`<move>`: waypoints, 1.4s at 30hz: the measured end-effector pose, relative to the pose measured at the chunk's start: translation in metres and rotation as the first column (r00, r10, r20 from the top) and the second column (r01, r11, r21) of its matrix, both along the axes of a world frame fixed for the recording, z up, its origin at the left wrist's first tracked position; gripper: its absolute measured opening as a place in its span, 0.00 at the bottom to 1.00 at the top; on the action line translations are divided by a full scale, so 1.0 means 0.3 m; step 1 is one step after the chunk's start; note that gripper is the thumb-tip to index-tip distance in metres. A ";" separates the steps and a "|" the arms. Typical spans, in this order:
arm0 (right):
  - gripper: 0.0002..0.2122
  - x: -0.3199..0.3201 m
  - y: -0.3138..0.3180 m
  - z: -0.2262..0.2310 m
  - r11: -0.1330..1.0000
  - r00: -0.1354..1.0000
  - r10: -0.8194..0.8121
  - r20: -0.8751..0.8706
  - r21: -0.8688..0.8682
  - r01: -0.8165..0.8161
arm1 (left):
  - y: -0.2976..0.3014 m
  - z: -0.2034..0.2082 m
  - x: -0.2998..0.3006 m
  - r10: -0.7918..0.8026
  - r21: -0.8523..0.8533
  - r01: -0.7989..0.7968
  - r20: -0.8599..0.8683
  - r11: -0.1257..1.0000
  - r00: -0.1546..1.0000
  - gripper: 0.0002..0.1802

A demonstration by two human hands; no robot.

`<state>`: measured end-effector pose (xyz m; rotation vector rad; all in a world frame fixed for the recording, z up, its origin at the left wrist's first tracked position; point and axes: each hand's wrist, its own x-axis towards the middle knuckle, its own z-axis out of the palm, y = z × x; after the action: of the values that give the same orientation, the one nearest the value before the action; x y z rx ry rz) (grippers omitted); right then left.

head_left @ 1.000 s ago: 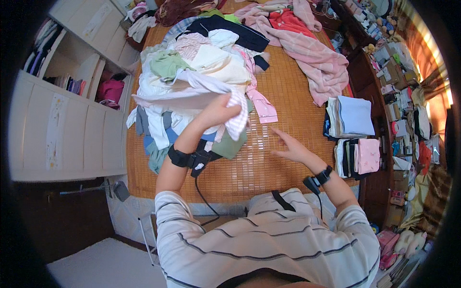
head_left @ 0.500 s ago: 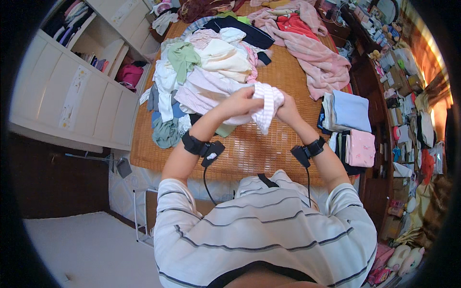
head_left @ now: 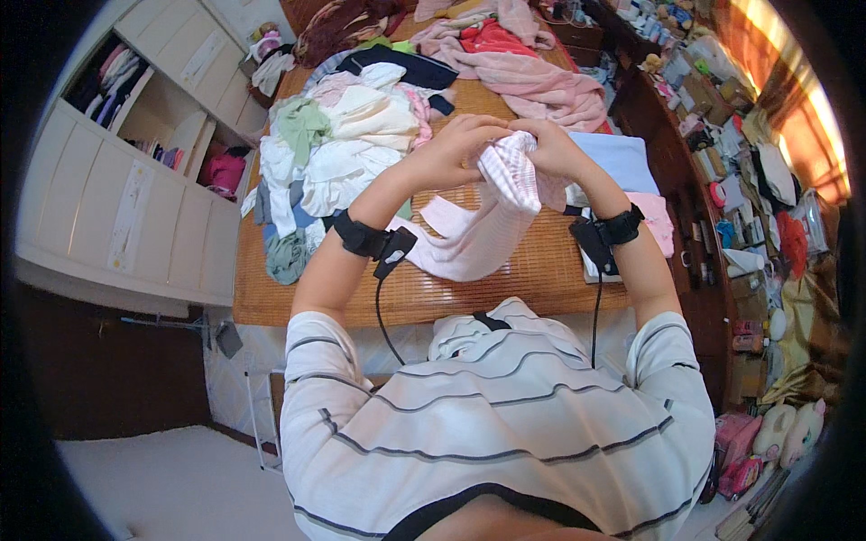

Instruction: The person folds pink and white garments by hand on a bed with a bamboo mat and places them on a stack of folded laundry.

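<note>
Striped garment: pale pink and white (head_left: 492,230), bunched up top between both hands, the rest hanging loose over the mat-covered bed (head_left: 271,302); can't tell if its low end touches.
Grip: left hand (head_left: 458,151) and right hand (head_left: 552,149) both look curled closed on its bunched edge, though some fingertips are hidden.
What could go wrong: imo that dangling end could snag or crease, since nothing's holding it. A wide swing right might also knock the folded clothes (head_left: 609,155), which sit just past the right hand.
Bed: messy clothes pile (head_left: 352,171) on the left, fluffy pink blanket (head_left: 550,90) at the far end.
Room: pale wardrobe (head_left: 77,194) left, orange-lit curtain (head_left: 753,59) right.
</note>
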<state>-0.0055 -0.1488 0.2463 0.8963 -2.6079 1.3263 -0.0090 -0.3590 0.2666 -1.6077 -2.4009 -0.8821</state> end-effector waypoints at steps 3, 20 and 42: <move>0.19 0.008 0.089 0.044 0.996 0.997 0.078 0.019 0.035 -0.079 | 0.043 0.021 0.010 -0.074 0.196 0.064 0.045 0.979 0.996 0.20; 0.13 0.032 0.316 0.409 0.996 0.970 0.065 -0.233 0.079 -0.048 | 0.093 0.238 0.000 -0.027 0.583 -0.345 0.534 0.736 0.845 0.16; 0.10 0.022 0.155 0.240 0.913 0.902 0.260 -0.345 0.393 -0.113 | 0.192 0.060 0.081 0.456 0.046 -0.454 -0.055 0.890 0.888 0.16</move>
<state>0.0010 -0.1022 0.3183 1.3411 -2.5206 0.5960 0.0153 -0.3015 0.2846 -0.9668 -2.5376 -0.7555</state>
